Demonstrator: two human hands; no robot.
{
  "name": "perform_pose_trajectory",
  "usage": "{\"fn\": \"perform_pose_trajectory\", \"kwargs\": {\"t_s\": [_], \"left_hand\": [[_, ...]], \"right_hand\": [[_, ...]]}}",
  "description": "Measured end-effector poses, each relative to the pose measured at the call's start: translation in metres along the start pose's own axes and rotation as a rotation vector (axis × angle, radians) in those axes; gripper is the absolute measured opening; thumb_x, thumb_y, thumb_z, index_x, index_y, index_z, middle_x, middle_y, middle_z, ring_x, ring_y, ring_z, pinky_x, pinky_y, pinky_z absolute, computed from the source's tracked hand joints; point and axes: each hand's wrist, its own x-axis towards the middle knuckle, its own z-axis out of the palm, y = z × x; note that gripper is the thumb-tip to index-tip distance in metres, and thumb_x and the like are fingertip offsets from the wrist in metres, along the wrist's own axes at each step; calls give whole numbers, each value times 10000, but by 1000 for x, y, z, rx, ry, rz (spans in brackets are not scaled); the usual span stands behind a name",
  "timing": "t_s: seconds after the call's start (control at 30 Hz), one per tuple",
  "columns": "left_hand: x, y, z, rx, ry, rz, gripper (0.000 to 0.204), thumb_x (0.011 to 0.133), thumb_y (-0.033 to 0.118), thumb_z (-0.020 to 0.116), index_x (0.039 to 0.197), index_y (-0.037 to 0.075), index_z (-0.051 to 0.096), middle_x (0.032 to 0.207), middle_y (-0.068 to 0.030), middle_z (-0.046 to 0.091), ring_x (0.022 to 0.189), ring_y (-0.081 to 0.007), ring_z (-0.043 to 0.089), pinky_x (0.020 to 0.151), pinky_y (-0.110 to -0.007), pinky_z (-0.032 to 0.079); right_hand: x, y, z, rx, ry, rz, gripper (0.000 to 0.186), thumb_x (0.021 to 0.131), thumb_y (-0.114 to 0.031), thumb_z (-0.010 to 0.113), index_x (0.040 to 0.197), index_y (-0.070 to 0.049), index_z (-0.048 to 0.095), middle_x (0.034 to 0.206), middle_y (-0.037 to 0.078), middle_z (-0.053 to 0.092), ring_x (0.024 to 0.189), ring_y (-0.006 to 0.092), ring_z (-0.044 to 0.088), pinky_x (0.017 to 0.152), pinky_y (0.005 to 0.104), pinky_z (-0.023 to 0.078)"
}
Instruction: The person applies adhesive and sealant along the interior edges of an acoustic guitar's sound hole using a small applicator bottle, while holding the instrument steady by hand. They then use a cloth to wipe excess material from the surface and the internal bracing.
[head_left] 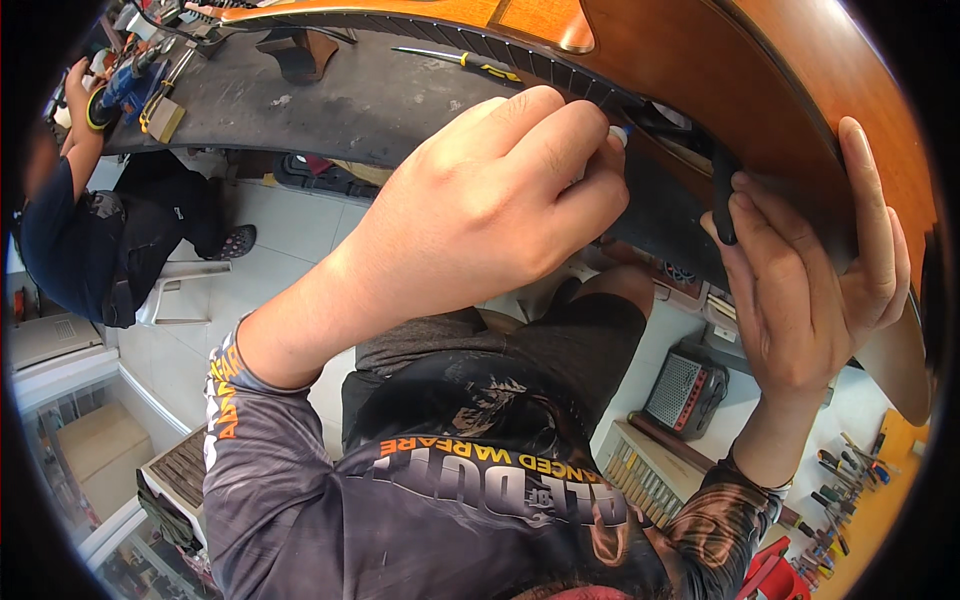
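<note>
The guitar (665,40) is glossy orange-brown, edged by a dark line, and its fretboard (480,42) is black, crossed by thin paler lines. A small white piece (617,136) has a blue tip; the rod (724,195) is black. The bench mat (345,105) is dark grey with whitish flecks, and the slim tool (490,71) has a yellow-and-black handle. The wearer's shirt (400,530) is blackish with yellow-orange and silvery lettering. The speaker box (688,390) shows grey mesh, red trim and black casing; the floor tiles (290,225) are whitish.
</note>
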Motion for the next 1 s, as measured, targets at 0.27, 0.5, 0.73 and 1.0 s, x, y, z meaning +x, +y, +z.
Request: {"fn": "perform_pose_trajectory", "kwargs": {"t_s": [0.27,0.5,0.73,1.0], "left_hand": [[0,2,-4,-9,-44,-32,351,763,63,794,1106,-11,772,1017,-132,659,880,-276,701,731,-362,603],[1,3,-5,-2,-60,-11,336,772,52,795,1101,-14,771,1030,-128,660,892,-268,701,730,-352,597],[2,2,-5,-7,-55,-11,334,767,43,789,1095,-17,768,1041,-127,659,896,-266,700,725,-351,593],[3,0,-6,27,-70,6,293,776,34,799,1065,-10,769,1033,-117,668,903,-255,703,720,-339,590]], "right_hand": [[5,-7,-8,-168,-70,-81,240,907,-316,822,1120,-212,859,1300,6,818,1511,269,533,1211,398,331],[4,-7,-6,-160,-75,-76,240,902,-308,824,1112,-196,854,1252,1,834,1501,274,547,1195,401,338],[5,-6,-6,-144,-67,-86,217,902,-299,828,1092,-198,860,1265,11,831,1501,258,540,1194,395,338],[2,4,-7,-152,-55,-119,244,899,-318,829,1122,-226,867,1338,34,805,1496,238,532,1184,381,356]]}}
